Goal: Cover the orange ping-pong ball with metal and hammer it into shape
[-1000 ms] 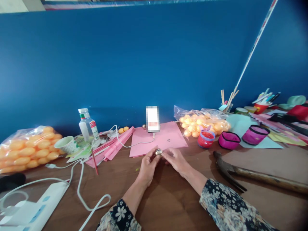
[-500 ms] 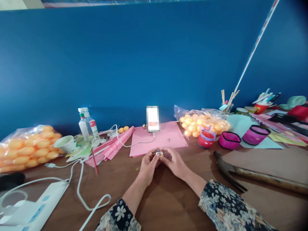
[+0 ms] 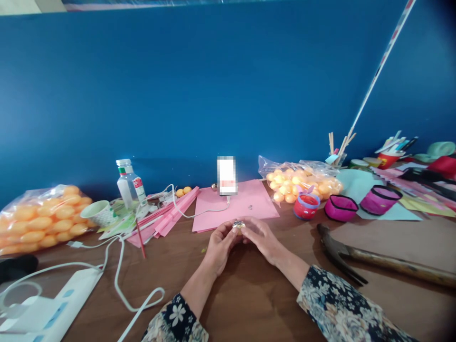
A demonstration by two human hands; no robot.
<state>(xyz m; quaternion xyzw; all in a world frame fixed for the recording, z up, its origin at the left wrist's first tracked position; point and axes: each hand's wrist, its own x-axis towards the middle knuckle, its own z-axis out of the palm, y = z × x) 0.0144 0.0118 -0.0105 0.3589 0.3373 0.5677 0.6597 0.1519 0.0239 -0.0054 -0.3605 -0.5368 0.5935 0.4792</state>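
Between my fingertips, at the middle of the table, is a small shiny metallic ball (image 3: 238, 224), silvery with a yellowish underside. My left hand (image 3: 218, 247) is closed on its left side, thumb pressed to the front. From the right, my right hand (image 3: 261, 239) grips the same ball with thumb and bent fingers. Much of the ball is hidden by the fingers. Just beyond the hands lies pink paper (image 3: 210, 213), with a phone-like device (image 3: 227, 175), its screen blurred out, standing at its back. A second shiny ball (image 3: 214, 186) sits beside the device.
On the right lie a hammer (image 3: 399, 264), magenta fabric rings (image 3: 341, 208), a red cup (image 3: 307, 207) and a bag of orange balls (image 3: 285, 185). To the left are a power strip (image 3: 53, 304), white cable (image 3: 119, 280), glass bottle (image 3: 131, 185), paper cup (image 3: 99, 213) and another ball bag (image 3: 42, 218).
My right hand has shifted slightly right and its fingers have moved around the ball. The ball has turned or shifted a little to the right. Other things stay put.
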